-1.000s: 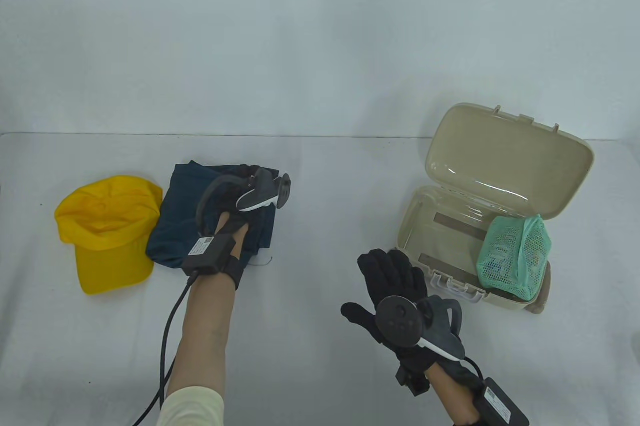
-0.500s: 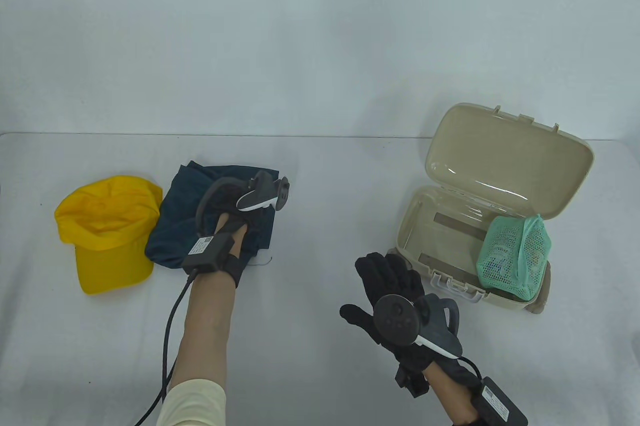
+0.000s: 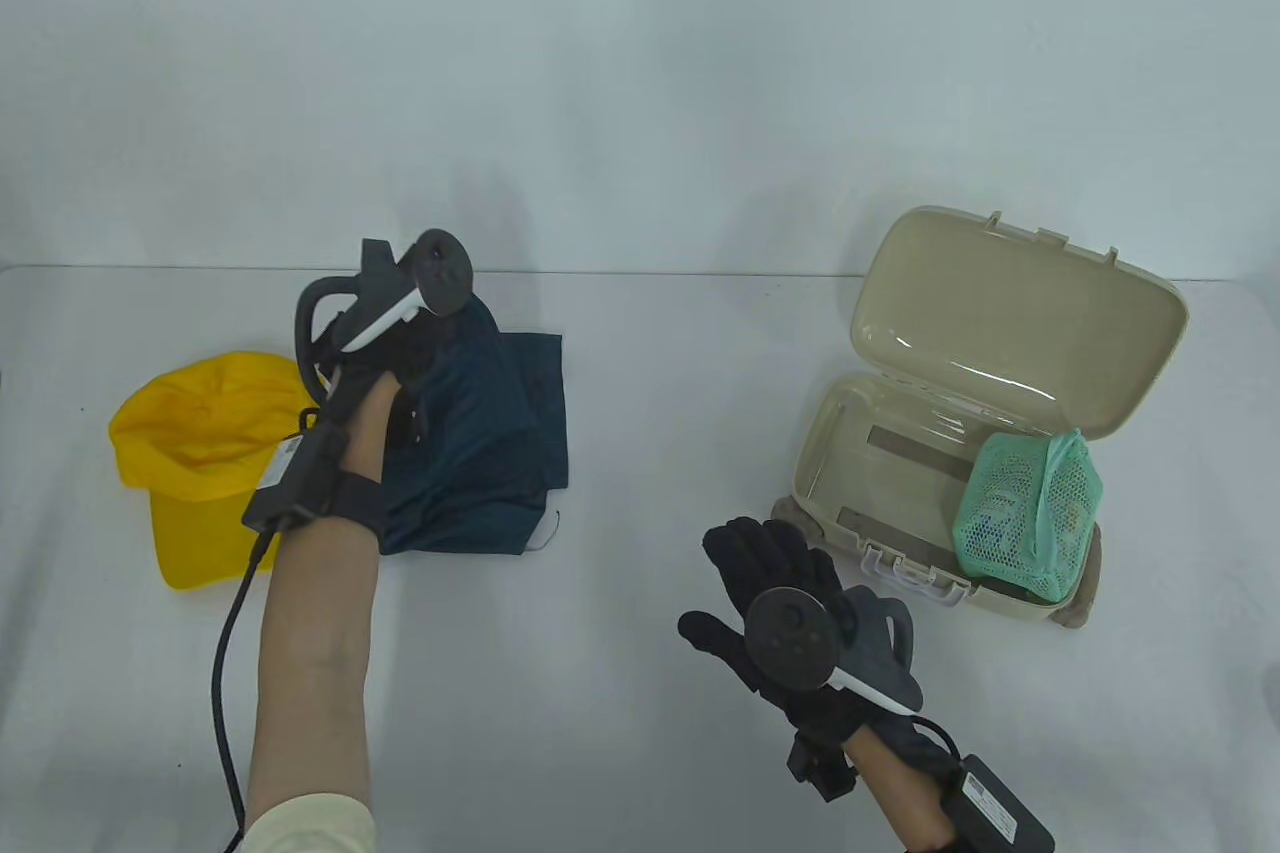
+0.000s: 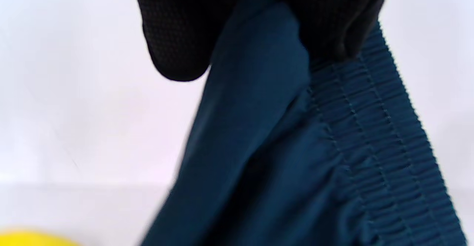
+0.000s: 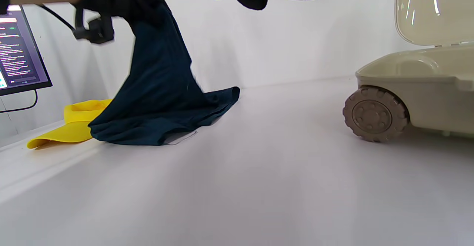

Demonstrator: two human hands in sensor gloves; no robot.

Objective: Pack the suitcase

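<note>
Left hand (image 3: 400,358) is clamped on the dark blue garment (image 3: 495,438), fingers (image 4: 174,46) pinching it at the ribbed waistband. The gripped end is raised; the lower folds lie on the table (image 3: 640,373), their edge just beside the yellow cap (image 3: 205,463). Right hand (image 3: 775,583) hovers palm down with fingers spread and relaxed, holding nothing, just in front of the suitcase (image 3: 850,468).

Suitcase sits at the table's right with lid (image 3: 1015,318) propped open. A green mesh pouch (image 3: 1030,518) occupies the near right end of the tray; the left part of the tray appears free.

Judgement, step in hand: lifting the garment for transfer. It hangs loose and will likely trail and unfold. Best to lift until the hem clears the table, then bring the free hand under the hanging part to gather it before it crosses.

Room: the stretch of table between garment and suitcase holds nothing but the right hand. Edges to mind: the near rim with its white latch (image 3: 915,578), and the upright lid, which dragging cloth could catch. A monitor (image 5: 20,51) stands off to the left, well apart from the path.
</note>
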